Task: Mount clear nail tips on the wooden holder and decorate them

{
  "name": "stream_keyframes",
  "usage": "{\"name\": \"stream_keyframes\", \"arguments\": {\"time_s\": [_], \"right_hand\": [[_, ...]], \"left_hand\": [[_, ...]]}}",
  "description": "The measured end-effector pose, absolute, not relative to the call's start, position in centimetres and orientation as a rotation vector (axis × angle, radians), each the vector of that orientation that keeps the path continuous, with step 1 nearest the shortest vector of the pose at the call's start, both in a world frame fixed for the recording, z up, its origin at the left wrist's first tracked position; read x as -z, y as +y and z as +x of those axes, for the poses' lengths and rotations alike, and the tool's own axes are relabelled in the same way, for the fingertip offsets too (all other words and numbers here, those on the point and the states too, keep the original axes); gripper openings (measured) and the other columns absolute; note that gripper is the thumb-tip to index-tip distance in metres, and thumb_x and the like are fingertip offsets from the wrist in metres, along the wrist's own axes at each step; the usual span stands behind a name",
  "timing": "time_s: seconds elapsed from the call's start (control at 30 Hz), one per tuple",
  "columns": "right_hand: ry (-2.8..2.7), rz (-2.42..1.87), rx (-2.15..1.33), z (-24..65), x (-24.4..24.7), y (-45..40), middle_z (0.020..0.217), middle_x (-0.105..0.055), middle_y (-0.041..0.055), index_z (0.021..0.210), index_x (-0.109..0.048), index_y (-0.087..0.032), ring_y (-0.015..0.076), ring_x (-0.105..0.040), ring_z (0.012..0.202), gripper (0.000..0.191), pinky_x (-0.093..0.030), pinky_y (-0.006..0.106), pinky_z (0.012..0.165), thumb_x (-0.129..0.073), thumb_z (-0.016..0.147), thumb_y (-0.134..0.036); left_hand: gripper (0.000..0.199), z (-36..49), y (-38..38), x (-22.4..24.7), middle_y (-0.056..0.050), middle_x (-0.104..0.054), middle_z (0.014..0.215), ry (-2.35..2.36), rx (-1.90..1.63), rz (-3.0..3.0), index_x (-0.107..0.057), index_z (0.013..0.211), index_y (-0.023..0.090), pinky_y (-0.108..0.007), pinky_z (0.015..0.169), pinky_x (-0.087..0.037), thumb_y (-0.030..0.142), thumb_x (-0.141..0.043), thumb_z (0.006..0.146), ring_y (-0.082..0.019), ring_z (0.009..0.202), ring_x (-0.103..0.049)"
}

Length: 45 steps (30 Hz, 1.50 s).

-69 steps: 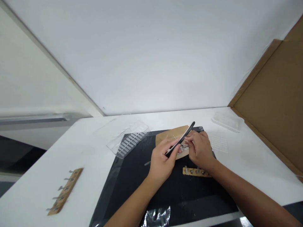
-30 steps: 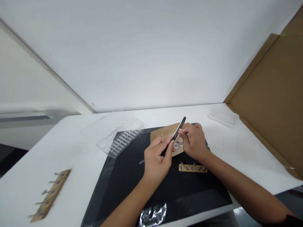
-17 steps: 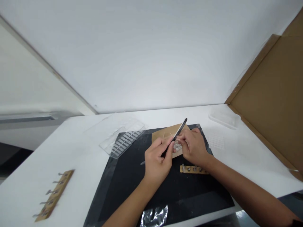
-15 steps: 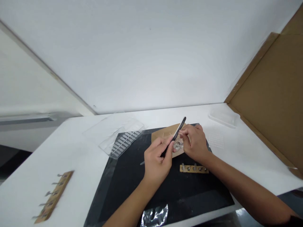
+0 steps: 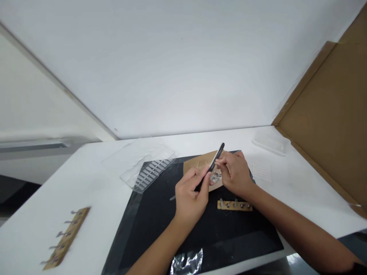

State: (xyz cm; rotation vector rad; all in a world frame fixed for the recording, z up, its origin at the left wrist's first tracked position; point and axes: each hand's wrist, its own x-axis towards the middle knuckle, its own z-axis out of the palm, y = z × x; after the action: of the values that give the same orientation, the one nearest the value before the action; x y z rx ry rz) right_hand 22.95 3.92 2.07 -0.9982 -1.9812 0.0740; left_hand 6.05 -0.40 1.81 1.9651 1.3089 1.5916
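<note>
My left hand point(image 5: 191, 191) is closed around a slim black nail file point(image 5: 217, 157) with a pale edge, tilted up to the right. My right hand point(image 5: 233, 172) is pinched close beside the file; anything between its fingertips is too small to make out. Beneath both hands lies a brown paper sheet point(image 5: 191, 163) with a small heap of clear and dark bits point(image 5: 216, 176). A thin grey tip point(image 5: 172, 198) pokes out left of my left hand. Near my right wrist, a short wooden strip point(image 5: 234, 206) bears several small clear and metal pieces.
A black mat point(image 5: 155, 225) covers the middle of the white table point(image 5: 97, 183). Clear plastic sheets with nail-shaped tips point(image 5: 151, 174) overlap its far left corner. Another wooden strip with metal pegs point(image 5: 67, 238) lies left. At right are a clear tray point(image 5: 271, 145), dotted sheet point(image 5: 261, 171) and cardboard panel point(image 5: 323, 126).
Both hands and the file stay almost in place, with only a slight shift of the fingers. The whole view has moved a little.
</note>
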Motion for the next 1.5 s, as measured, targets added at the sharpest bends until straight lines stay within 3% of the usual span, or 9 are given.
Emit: {"name": "stream_keyframes", "arguments": {"time_s": [0.7,1.0,1.13,1.37,1.5], "right_hand": [[-1.980,-1.070,-0.028,23.1,-2.0,4.0,0.078,-0.072,-0.0001,0.085,-0.055,-0.022,0.0174,-0.062,0.065,0.018,-0.031,0.038,0.077,-0.049,0.103,-0.020],[-2.098,-0.980,0.006,22.9,-1.6,3.9,0.071,-0.068,-0.0003,0.081,-0.053,-0.022,0.0182,-0.060,0.063,0.026,-0.029,0.037,0.073,-0.044,0.105,-0.020],[-1.957,-1.044,-0.029,23.4,-2.0,4.0,0.080,-0.074,0.0007,0.087,-0.057,-0.022,0.0177,-0.064,0.067,0.022,-0.031,0.038,0.074,-0.049,0.107,-0.025],[-1.934,-1.032,-0.140,24.6,-1.0,3.1,0.087,-0.076,-0.0005,0.092,-0.060,-0.022,0.0179,-0.068,0.075,0.013,-0.033,0.038,0.077,-0.056,0.104,-0.019],[-1.930,-1.031,-0.130,25.8,-0.6,2.9,0.085,-0.074,-0.0005,0.091,-0.059,-0.022,0.0175,-0.068,0.075,0.014,-0.034,0.038,0.077,-0.058,0.105,-0.020]], "left_hand": [[0.022,6.0,-0.3,-1.6,-0.002,-0.074,0.078,1.311,-1.580,1.945,-0.082,0.114,0.022,-0.027,0.074,-0.059,0.024,-0.066,0.101,-0.015,0.073,-0.070],[0.020,5.9,0.0,-1.5,0.000,-0.072,0.073,1.299,-1.562,1.937,-0.083,0.111,0.021,-0.025,0.068,-0.057,0.023,-0.067,0.099,-0.014,0.066,-0.069],[0.021,5.9,-0.1,-1.7,0.000,-0.073,0.075,1.300,-1.572,1.948,-0.081,0.114,0.021,-0.025,0.071,-0.057,0.023,-0.067,0.100,-0.014,0.069,-0.069],[0.030,2.5,2.4,-0.7,-0.009,-0.080,0.104,1.797,-1.619,2.076,-0.075,0.125,0.018,-0.036,0.086,-0.058,0.029,-0.064,0.099,-0.023,0.092,-0.075],[0.029,0.4,3.5,-0.7,-0.008,-0.080,0.105,2.197,-1.268,2.012,-0.077,0.120,0.022,-0.037,0.083,-0.056,0.029,-0.062,0.097,-0.028,0.098,-0.074]]}}
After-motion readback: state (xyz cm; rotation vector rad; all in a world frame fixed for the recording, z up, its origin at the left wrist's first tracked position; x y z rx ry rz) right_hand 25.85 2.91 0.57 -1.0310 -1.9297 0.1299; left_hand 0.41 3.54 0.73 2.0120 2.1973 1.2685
